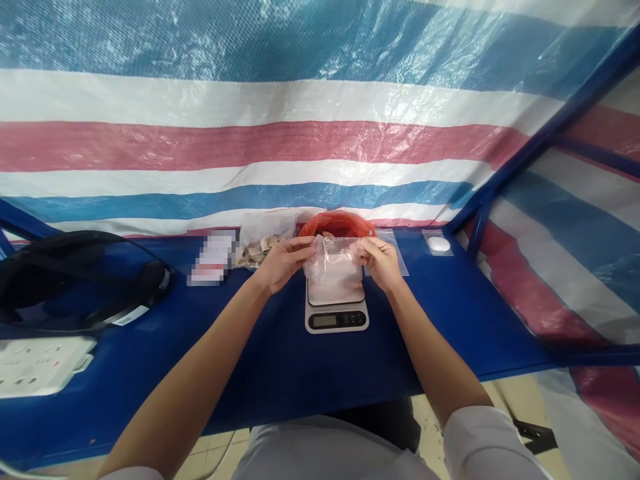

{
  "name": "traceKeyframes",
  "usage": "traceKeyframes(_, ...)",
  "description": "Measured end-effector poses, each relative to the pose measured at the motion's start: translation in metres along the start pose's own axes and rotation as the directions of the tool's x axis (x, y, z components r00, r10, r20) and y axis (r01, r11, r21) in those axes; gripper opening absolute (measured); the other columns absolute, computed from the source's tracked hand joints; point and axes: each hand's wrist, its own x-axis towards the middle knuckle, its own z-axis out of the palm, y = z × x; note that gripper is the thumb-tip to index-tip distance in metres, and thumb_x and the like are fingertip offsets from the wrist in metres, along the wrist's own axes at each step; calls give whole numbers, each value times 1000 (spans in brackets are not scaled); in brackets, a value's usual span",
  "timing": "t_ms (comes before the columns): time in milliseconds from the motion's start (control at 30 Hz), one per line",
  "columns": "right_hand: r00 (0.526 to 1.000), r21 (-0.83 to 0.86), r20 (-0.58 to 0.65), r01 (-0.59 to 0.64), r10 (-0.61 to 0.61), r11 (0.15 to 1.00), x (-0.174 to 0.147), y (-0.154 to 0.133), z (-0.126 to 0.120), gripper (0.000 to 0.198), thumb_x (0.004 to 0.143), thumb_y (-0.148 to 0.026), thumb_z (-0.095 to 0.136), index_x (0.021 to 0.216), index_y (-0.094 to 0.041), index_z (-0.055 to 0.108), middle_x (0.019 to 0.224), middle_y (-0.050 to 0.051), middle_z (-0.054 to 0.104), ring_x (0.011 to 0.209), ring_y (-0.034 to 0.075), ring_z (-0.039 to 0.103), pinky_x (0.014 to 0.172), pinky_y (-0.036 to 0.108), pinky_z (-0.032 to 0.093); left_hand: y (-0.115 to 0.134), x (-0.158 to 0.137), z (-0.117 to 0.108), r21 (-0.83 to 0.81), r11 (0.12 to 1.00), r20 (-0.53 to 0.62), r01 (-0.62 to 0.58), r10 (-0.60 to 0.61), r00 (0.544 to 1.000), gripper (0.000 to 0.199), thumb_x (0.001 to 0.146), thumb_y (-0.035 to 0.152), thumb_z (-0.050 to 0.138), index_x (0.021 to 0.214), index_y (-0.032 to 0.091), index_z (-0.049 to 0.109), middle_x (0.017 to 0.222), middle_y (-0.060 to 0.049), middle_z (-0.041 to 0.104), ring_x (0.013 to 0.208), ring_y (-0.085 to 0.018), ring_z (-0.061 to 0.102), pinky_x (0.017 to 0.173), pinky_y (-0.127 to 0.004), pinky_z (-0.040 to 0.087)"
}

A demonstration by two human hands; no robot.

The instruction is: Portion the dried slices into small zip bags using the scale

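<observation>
A clear plastic bag point(334, 259) is stretched between my two hands, above a small digital scale point(337, 319). My left hand point(286, 263) pinches its left upper edge. At the opposite edge, my right hand point(383, 262) pinches it with thumb and fingers. No contents show in the bag. Behind it stands a red plastic bag point(340, 220), open at the top, with pale brownish pieces partly visible inside. Left of my left hand lies a clear bag of brown and tan dried pieces point(257, 248). The scale's display looks blank.
On the blue table point(440, 333) sit a black headset point(85, 280) and a white power strip point(43, 365) at the left. A blurred-out card or packet point(213, 259) lies nearby. Another clear bag point(399, 253) and a white mouse-like object point(439, 245) are at the right. Striped sheeting point(280, 143) hangs behind.
</observation>
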Motion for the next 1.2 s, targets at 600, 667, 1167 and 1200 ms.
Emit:
traceKeyframes(600,924,-366,377,212,-64,906,6,-25,33,23,71,-40,82,84,-22,81,78,0,76,72,18,70,63,30,60,16,-4,0,623,713,17,-322,399,917,39,81,48,70,106,18,78,112,-8,76,98,-25,69,92,-35,54)
traceKeyframes(667,939,-332,336,188,-70,924,4,-21,29,24,70,-42,82,83,-22,80,77,0,75,71,17,70,61,29,61,10,-7,-5,583,744,-30,-327,422,906,39,79,47,73,102,17,78,110,-9,76,99,-25,69,93,-35,54)
traceKeyframes(1167,996,-189,58,81,-71,979,-12,14,20,40,67,-55,81,88,-21,77,82,2,76,75,20,73,56,31,63,-18,-20,18,-207,969,-319,-134,63,946,42,56,41,93,81,15,72,74,0,67,68,-10,61,71,-24,53)
traceKeyframes(1200,997,-203,59,67,-56,977,-11,14,19,42,67,-56,81,89,-21,77,84,2,76,76,20,73,57,32,63,-16,-18,18,-190,970,-328,-152,83,941,41,56,42,93,79,15,71,71,2,66,66,-9,60,68,-23,52)
